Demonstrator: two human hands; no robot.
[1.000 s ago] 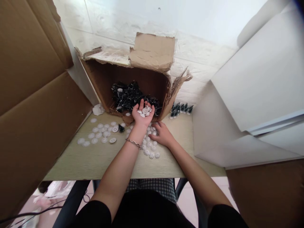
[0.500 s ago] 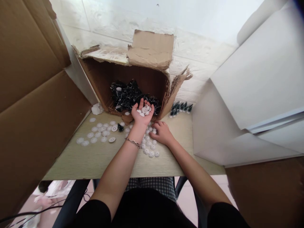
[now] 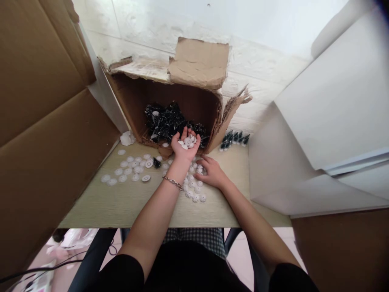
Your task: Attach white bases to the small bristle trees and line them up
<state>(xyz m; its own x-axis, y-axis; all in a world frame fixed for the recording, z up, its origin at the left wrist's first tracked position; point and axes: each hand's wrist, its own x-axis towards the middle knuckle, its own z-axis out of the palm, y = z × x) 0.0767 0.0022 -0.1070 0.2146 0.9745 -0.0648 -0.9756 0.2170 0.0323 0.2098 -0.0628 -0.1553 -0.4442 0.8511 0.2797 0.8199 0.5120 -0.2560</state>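
My left hand (image 3: pixel 186 148) is turned palm up in front of the box opening, its fingers curled into a cup around a small heap of white plastic discs (image 3: pixel 189 142). To its right, my right hand (image 3: pixel 212 172) rests low over the table, thumb and fingers apart, at the edge of a cluster of white discs (image 3: pixel 192 194). A few of those discs lie between thumb and fingers; none is plainly gripped. More white discs (image 3: pixel 122 178) are scattered to the left, beside one small dark green bottle-brush tree (image 3: pixel 156 162). My left forearm hides part of the discs.
A torn cardboard box (image 3: pixel 121 97) opens toward me, holding a pile of dark frosted trees (image 3: pixel 167 119). Small trees on white bases (image 3: pixel 234 138) stand in rows right of it. Large cardboard (image 3: pixel 54 134) flanks the left, white panels (image 3: pixel 273 162) the right. Crumpled white material (image 3: pixel 127 138) sits by the box.
The whole view has shifted slightly, so everything sits a little farther right. Both hands keep nearly the same pose, the left still cupping its discs and the right still at the cluster.
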